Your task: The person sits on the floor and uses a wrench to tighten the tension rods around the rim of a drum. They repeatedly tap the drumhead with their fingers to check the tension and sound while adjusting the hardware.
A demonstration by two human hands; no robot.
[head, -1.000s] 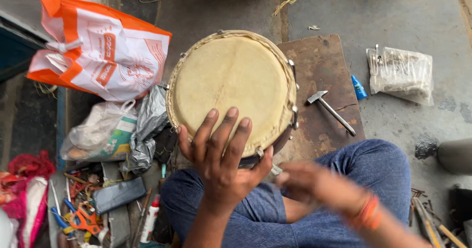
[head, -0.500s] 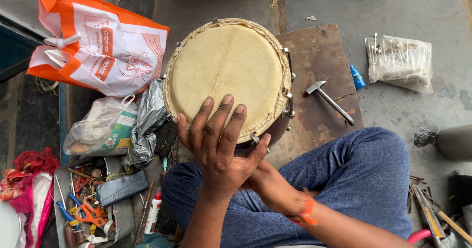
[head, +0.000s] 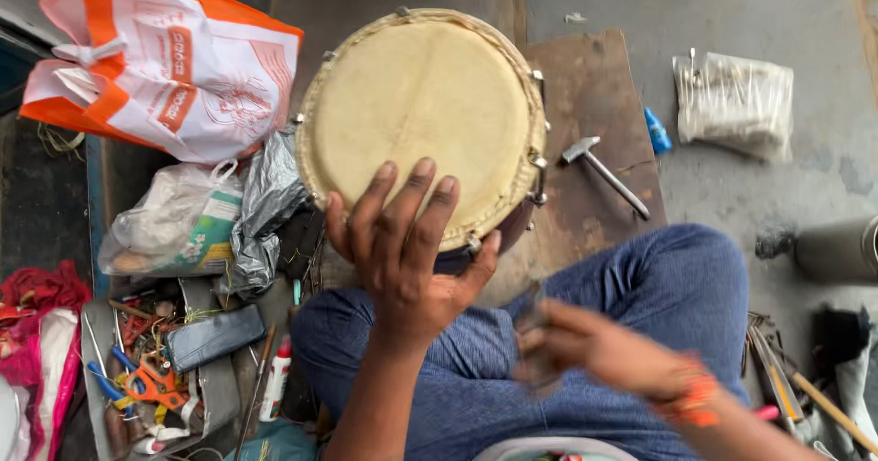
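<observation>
A round drum [head: 421,104] with a pale hide head stands between my knees on a brown board [head: 590,86]. My left hand [head: 402,251] hovers over the drum's near rim with its fingers spread and nothing in it. Over my right thigh, my right hand [head: 576,347] is blurred. Its fingers curl around a small grey object [head: 533,333] that I cannot make out. A bright band [head: 695,397] circles the right wrist. I sit cross-legged in blue trousers [head: 677,287].
A small hammer [head: 604,173] lies on the board right of the drum, by a blue piece [head: 657,132] and a clear bag of metal pins [head: 732,100]. An orange-and-white bag [head: 165,68], plastic bags [head: 174,228] and a tool tray [head: 137,379] crowd the left. A grey cylinder [head: 837,251] lies right.
My right hand has come out from beneath the left hand and moved right over my thigh, now gripping a small grey thing. The left hand stays spread over the drum's near rim.
</observation>
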